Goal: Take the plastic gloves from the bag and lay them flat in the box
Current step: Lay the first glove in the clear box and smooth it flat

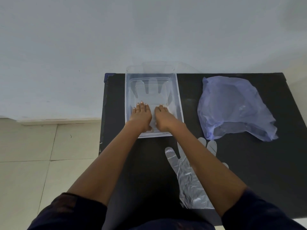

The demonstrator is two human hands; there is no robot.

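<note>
A clear plastic box point(180, 107) stands on the black table. A transparent plastic glove point(152, 90) lies flat on its bottom, fingers pointing away from me. My left hand point(141, 113) and my right hand point(163, 115) rest side by side, palms down with fingers spread, on the glove's cuff end inside the box. A second clear glove point(186, 176) lies flat on the table in front of the box, partly hidden under my right forearm. The pale blue plastic bag point(232, 107) lies crumpled to the right, its mouth facing me.
The black table point(257, 163) stands against a pale wall; its left edge is just left of the box. Tiled floor point(33, 163) is at the left. A clear lid point(159, 67) leans behind the box against the wall.
</note>
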